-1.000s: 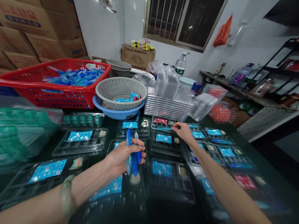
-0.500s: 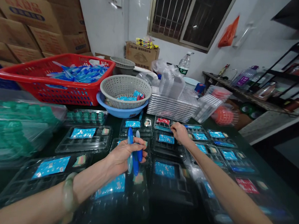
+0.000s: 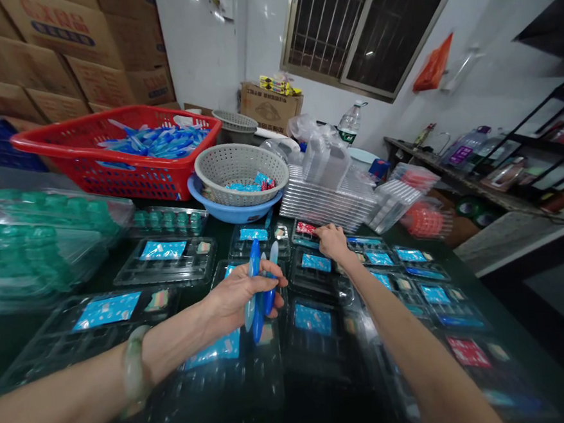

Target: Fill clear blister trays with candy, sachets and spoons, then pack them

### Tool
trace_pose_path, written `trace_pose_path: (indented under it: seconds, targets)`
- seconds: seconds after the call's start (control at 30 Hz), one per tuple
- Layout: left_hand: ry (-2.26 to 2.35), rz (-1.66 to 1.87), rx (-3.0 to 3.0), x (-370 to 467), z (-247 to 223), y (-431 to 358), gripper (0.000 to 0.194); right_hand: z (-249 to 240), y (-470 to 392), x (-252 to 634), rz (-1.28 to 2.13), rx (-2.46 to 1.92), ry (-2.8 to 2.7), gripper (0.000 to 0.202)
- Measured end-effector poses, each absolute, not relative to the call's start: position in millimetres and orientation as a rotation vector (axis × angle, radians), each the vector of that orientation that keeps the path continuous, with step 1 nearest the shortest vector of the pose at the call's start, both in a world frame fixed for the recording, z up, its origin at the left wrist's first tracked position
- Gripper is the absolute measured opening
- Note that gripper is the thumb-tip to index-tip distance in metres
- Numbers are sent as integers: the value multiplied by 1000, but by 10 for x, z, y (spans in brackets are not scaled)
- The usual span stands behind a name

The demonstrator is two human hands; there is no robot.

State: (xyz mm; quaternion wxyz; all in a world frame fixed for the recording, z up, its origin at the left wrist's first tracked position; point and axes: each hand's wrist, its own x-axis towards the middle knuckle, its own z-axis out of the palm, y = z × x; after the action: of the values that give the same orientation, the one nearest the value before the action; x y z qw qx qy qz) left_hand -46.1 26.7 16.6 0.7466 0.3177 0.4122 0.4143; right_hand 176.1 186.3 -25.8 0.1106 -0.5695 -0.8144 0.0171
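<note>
My left hand [image 3: 246, 291] is closed around several slim, pointed blue plastic sticks [image 3: 257, 303], some dark blue and some pale and see-through, held upright above the trays. A pale green bangle [image 3: 135, 367] circles that wrist. Further forward, my right hand [image 3: 333, 241] reaches over a clear tray with a red packet [image 3: 305, 228]; its index finger stretches to the packet's right edge, and the other fingers are partly hidden. A blue stick [image 3: 307, 242] lies in that tray below the packet. Closer in sits another clear tray with a blue packet [image 3: 316, 262].
Rows of clear trays with blue packets [image 3: 163, 249] cover the dark table. Behind stand a red basket [image 3: 125, 177] full of blue sticks, a grey colander [image 3: 211, 171] in a blue basin [image 3: 234, 213], and stacked clear trays [image 3: 320, 199]. Green plastic pots [image 3: 38, 248] are at left.
My right hand has shifted slightly left over the tray, its index finger now at the red packet. The left hand keeps its sticks; the whole view has moved a little.
</note>
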Motion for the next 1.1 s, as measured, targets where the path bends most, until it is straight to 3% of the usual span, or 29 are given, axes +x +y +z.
trace_pose_path:
  seconds: [0.13, 0.23, 0.33, 0.47, 0.7, 0.87, 1.0, 1.1]
  targets:
    - [845, 872, 838, -456, 189, 192, 6, -28, 1524, 1552, 243, -1571, -2327, 34]
    - [839, 842, 919, -407, 210, 151, 6, 146, 1109, 1392, 894, -1291, -2253, 41]
    - [809, 804, 986, -315, 258, 119, 7, 250, 801, 1341, 1511, -1067, -1887, 34]
    - [777, 781, 904, -221, 349, 114, 8, 300, 666, 1568, 1719, -1058, -1448, 27]
    - [1018, 922, 619, -395, 249, 214, 15, 123, 494, 2412, 1463, -1247, -1119, 30]
    - [1005, 942, 591, -491, 139, 207, 16, -192, 507, 2508, 1109, -1386, -1538, 29]
    - [962, 943, 592, -443, 160, 161, 16, -348, 654, 2360, 635, -1433, -1938, 15]
    - [919, 977, 580, -396, 198, 125, 15, -325, 618, 2219, 493, -1452, -1977, 9]
